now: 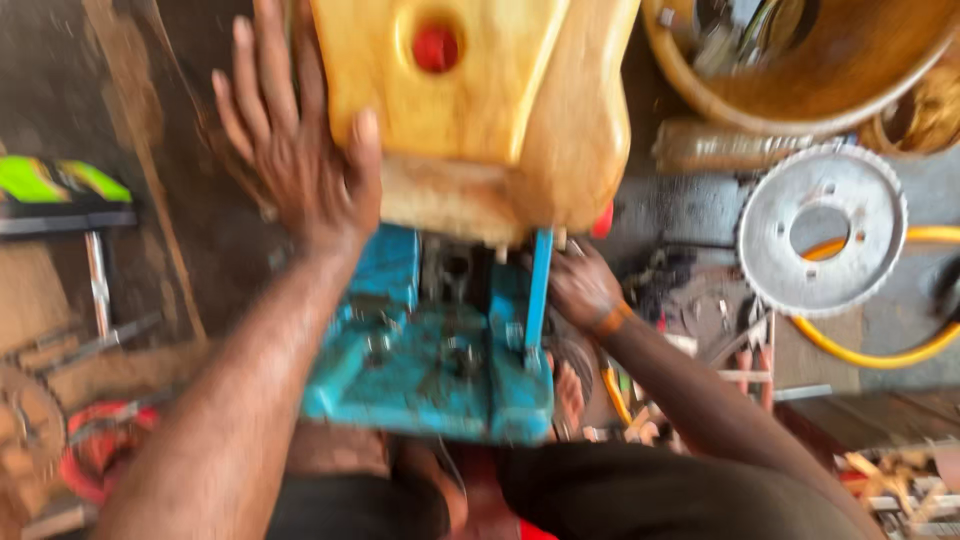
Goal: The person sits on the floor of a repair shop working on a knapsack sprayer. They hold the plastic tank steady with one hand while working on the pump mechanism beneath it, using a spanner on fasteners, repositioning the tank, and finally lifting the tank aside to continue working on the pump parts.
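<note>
While the whole view is smeared by motion blur, the left hand (300, 150) shows plainly enough: fingers spread wide, palm flat, with the thumb laid against the left flank of a yellow plastic jerrycan (480, 100). It grips nothing; it only presses or rests on the can's side. The jerrycan lies at the top centre, its red cap (436, 47) facing up, and its lower edge overhangs a blue metal machine block (430, 350) just below it.

The right hand (583, 285) sits lower, at the can's bottom right corner, beside a blue upright bar (539, 295) on the block; whether its fingers are clasped around anything I cannot tell, as blur and the can hide them.

To the right lie a toothed metal sprocket (822, 230), a yellow hose (880, 350) and a round yellowish basin (800, 60).
</note>
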